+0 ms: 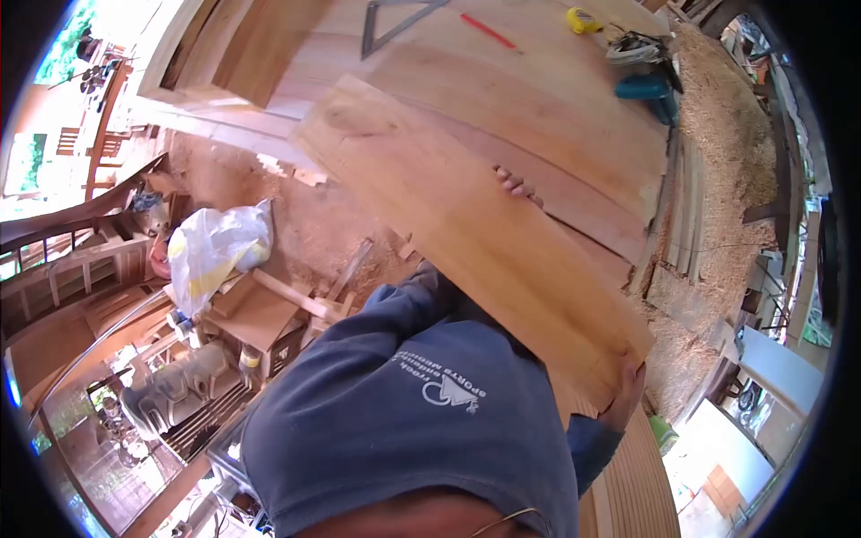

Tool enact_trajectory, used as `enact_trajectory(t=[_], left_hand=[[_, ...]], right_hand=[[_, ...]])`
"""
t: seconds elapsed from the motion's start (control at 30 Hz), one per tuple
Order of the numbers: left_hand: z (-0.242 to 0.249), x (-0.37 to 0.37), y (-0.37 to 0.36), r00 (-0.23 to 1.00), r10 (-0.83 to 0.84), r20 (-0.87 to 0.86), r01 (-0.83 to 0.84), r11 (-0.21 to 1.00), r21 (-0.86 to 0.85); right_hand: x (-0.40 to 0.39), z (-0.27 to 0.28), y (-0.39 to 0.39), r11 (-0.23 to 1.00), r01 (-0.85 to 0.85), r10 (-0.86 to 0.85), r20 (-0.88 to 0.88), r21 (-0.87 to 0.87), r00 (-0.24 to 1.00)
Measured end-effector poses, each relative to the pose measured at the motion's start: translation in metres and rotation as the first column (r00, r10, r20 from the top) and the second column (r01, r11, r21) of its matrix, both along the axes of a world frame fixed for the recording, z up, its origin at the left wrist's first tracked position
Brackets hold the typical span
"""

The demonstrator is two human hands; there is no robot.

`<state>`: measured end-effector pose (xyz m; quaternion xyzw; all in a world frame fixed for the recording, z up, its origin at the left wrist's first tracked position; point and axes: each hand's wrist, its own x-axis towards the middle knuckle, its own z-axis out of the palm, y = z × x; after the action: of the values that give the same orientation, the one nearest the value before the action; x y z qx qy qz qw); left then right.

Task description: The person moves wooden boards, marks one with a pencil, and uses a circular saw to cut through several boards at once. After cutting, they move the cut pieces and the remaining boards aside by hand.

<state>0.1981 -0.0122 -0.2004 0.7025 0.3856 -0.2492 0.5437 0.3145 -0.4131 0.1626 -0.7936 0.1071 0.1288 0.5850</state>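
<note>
Right hand [625,394] was closed on near right end of wooden board [466,224], gripping its edge. Left hand [517,186] was mostly hidden beneath wooden board, fingertips curled over far edge; thumb position could not be determined. Wooden board lay diagonally across view, before blue sweatshirt [404,439], partly covering plank worktop [538,108]. Beyond, on plank worktop: triangular square [369,34], red pencil [487,30], yellow tape measure [581,20], teal circular saw [646,88]. Sawdust [731,170] covered ground at right; plastic bag [220,242] sat at left.
</note>
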Motion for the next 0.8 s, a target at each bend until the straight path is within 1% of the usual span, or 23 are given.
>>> enact_trajectory(t=[0.03,0.1,0.13,0.2,0.27,0.3,0.33,0.4,0.43,0.47,0.5,0.53,0.57,0.63,0.67,0.73,0.77,0.8], left_hand=[[0.014,0.046,-0.004,0.996,0.005,0.094,-0.004,1.0,-0.01],[0.042,0.141,-0.02,0.944,0.044,0.328,-0.017,0.996,-0.083],[0.058,0.182,-0.033,0.906,0.064,0.418,0.005,0.987,-0.162],[0.098,0.248,-0.073,0.835,0.105,0.54,0.089,0.943,-0.321],[0.128,0.279,-0.122,0.803,0.083,0.59,0.221,0.878,-0.424],[0.142,0.28,-0.149,0.8,0.019,0.599,0.313,0.839,-0.445],[0.152,0.279,-0.174,0.785,-0.078,0.614,0.424,0.791,-0.441],[0.17,0.257,-0.22,0.7,-0.313,0.642,0.646,0.661,-0.382],[0.18,0.247,-0.241,0.622,-0.428,0.656,0.745,0.58,-0.329],[0.192,0.238,-0.257,0.514,-0.536,0.669,0.84,0.472,-0.267],[0.206,0.233,-0.268,0.409,-0.617,0.673,0.904,0.373,-0.208],[0.222,0.232,-0.273,0.315,-0.673,0.67,0.946,0.278,-0.165],[0.241,0.238,-0.271,0.239,-0.725,0.646,0.969,0.216,-0.116],[0.288,0.259,-0.254,0.087,-0.811,0.579,0.995,0.094,-0.017],[0.308,0.268,-0.235,0.111,-0.773,0.625,0.981,0.186,0.055],[0.314,0.273,-0.2,0.452,-0.584,0.674,0.883,0.401,-0.244],[0.322,0.279,-0.177,0.557,-0.489,0.671,0.798,0.539,-0.269],[0.33,0.281,-0.155,0.64,-0.375,0.67,0.695,0.654,-0.299]], right_hand=[[0.008,0.001,-0.011,0.998,0.054,-0.054,0.02,0.018,0.998],[0.033,0.032,-0.018,0.996,0.027,-0.021,0.071,-0.082,0.997],[0.044,0.051,-0.023,0.988,0.038,-0.026,0.081,-0.149,0.996],[0.075,0.073,-0.025,0.989,0.129,-0.121,0.116,-0.067,0.986],[0.113,0.078,-0.038,0.984,0.114,-0.094,0.143,-0.14,0.985],[0.135,0.079,-0.039,0.988,0.072,-0.049,0.162,-0.138,0.986],[0.16,0.074,-0.039,0.992,0.018,0.005,0.183,-0.122,0.983],[0.2,0.041,-0.052,0.997,0.015,-0.001,0.193,-0.072,0.981],[0.223,0.024,-0.059,0.997,-0.02,0.036,0.229,-0.07,0.973],[0.243,0.004,-0.066,0.997,-0.049,0.064,0.263,-0.064,0.963],[0.263,-0.027,-0.078,0.998,-0.046,0.054,0.255,-0.04,0.965],[0.281,-0.063,-0.09,0.999,-0.045,0.048,0.237,-0.017,0.97],[0.294,-0.093,-0.097,0.999,-0.054,0.051,0.225,0.006,0.973],[0.306,-0.13,-0.093,0.999,0.032,-0.026,0.183,-0.031,0.983],[0.313,-0.146,-0.085,0.996,0.07,-0.061,0.165,-0.048,0.984],[0.323,-0.184,-0.094,0.992,0.072,-0.078,0.055,0.1,0.995],[0.326,-0.193,-0.101,0.982,0.087,-0.089,0.005,0.166,0.996],[0.321,-0.15,-0.087,0.982,0.08,-0.071,-0.057,0.171,0.996]])
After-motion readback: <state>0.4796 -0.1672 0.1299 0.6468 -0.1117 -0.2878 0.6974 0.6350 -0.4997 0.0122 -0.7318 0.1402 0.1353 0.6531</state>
